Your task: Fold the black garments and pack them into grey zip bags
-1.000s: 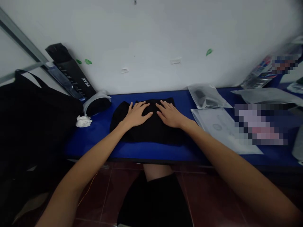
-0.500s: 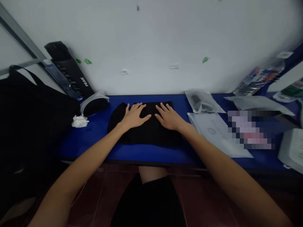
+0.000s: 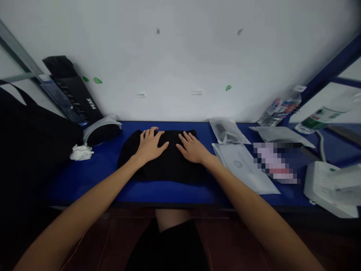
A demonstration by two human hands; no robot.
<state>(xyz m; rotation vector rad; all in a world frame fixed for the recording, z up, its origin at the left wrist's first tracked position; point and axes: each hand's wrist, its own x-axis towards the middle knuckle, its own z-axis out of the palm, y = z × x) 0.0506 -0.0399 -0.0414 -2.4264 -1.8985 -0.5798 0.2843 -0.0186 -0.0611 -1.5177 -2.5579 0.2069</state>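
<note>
A folded black cloth garment lies on the blue tabletop, and both my hands rest flat on it with fingers spread. My left hand presses on its left half, near the far edge. My right hand lies on its right half, a short gap from my left. Neither hand grips the cloth. Part of the garment is hidden under my palms and forearms.
Left of the cloth are crumpled white tissue, a black bag and a black PEAK package. To the right lie a clear zip bag, a white document, a grey pouch and a white device.
The whole view has shifted, with the table lower in the picture and more of the right side showing. Both hands remain flat on the black cloth.
</note>
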